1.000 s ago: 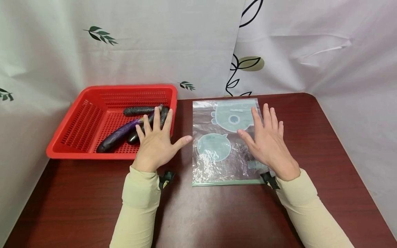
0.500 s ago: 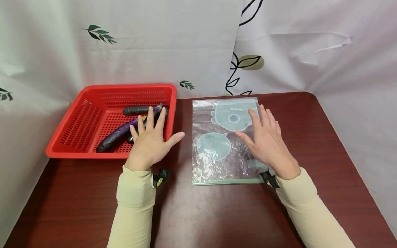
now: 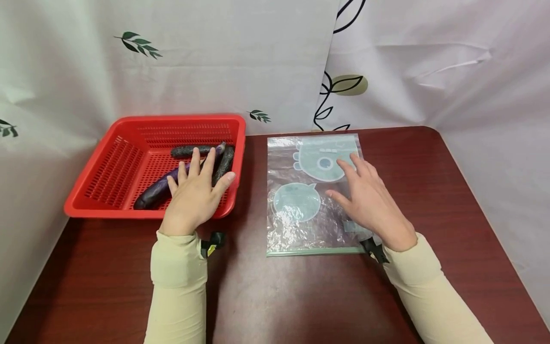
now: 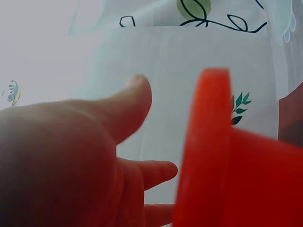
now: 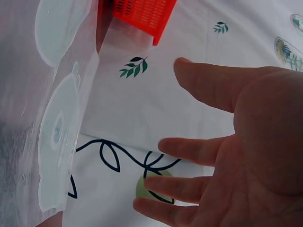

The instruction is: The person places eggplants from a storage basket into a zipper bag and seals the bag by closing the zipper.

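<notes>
An eggplant [image 3: 154, 193] is contained in the basket [image 3: 124, 213], partly hidden by the left hand [image 3: 189, 203] — its fingers are spread wide. Beside the basket, the bag [image 3: 292, 239] is spread flat on the counter [image 3: 266, 301], partly hidden by the right hand [image 3: 371, 203] — fingers loosely parted.

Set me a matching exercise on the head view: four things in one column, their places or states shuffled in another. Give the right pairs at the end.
Things
1. red plastic basket
2. clear plastic bag with pale prints
3. long purple eggplant
4. person's right hand

Places or states
A. lies inside the basket
B. overlaps the bag's right edge in this view
C. has perforated walls and stands left of the bag
D. lies flat on the reddish-brown table

Right pairs: 1-C, 2-D, 3-A, 4-B
</notes>
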`<state>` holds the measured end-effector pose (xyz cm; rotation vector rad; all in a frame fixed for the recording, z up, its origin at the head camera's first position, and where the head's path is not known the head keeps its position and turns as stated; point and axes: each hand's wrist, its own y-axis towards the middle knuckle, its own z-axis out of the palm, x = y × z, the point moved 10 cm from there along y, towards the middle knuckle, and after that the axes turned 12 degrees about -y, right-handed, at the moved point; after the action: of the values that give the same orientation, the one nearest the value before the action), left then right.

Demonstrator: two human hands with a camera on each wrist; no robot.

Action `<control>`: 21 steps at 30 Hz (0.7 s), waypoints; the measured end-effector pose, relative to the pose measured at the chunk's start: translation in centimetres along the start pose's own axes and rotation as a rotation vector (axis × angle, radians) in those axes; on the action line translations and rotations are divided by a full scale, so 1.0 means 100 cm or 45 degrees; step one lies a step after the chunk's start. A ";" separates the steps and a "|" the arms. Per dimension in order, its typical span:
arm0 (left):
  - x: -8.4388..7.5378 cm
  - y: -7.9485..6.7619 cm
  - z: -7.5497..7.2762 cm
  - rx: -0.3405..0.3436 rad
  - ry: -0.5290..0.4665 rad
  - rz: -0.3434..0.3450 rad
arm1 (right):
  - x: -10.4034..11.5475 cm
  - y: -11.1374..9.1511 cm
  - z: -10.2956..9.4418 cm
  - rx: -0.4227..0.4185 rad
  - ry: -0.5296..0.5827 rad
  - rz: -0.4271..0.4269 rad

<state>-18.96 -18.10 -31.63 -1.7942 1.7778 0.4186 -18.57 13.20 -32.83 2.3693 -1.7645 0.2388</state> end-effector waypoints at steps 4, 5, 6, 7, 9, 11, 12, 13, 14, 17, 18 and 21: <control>0.005 -0.002 -0.005 0.000 -0.013 -0.015 | 0.005 -0.001 0.003 0.039 -0.010 -0.035; 0.007 -0.002 -0.007 0.001 -0.013 -0.020 | 0.006 -0.002 0.004 0.050 -0.012 -0.042; 0.008 -0.003 -0.008 0.003 -0.013 -0.024 | 0.007 -0.002 0.004 0.059 -0.015 -0.049; 0.009 -0.003 -0.009 0.004 -0.011 -0.026 | 0.008 -0.002 0.005 0.065 -0.018 -0.057; 0.012 -0.003 -0.010 0.008 -0.008 -0.031 | 0.010 -0.002 0.006 0.074 -0.026 -0.073; 0.015 -0.003 -0.011 0.020 0.004 -0.039 | 0.012 -0.003 0.007 0.080 -0.040 -0.097; 0.016 -0.003 -0.011 0.028 0.011 -0.040 | 0.013 -0.004 0.008 0.081 -0.049 -0.110; 0.017 -0.003 -0.012 0.037 0.022 -0.041 | 0.014 -0.005 0.009 0.081 -0.057 -0.123; 0.017 -0.003 -0.012 0.046 0.032 -0.042 | 0.015 -0.005 0.010 0.082 -0.065 -0.136; 0.018 -0.003 -0.015 0.065 0.074 -0.032 | 0.019 -0.008 0.013 0.092 -0.080 -0.181; 0.018 -0.003 -0.016 0.072 0.090 -0.024 | 0.020 -0.009 0.015 0.095 -0.080 -0.202; 0.018 -0.003 -0.020 0.098 0.131 0.001 | 0.024 -0.012 0.021 0.117 -0.066 -0.270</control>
<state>-18.89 -20.68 -31.08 -1.7904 1.8389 0.2585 -16.69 10.77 -34.34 2.6259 -1.5378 0.2352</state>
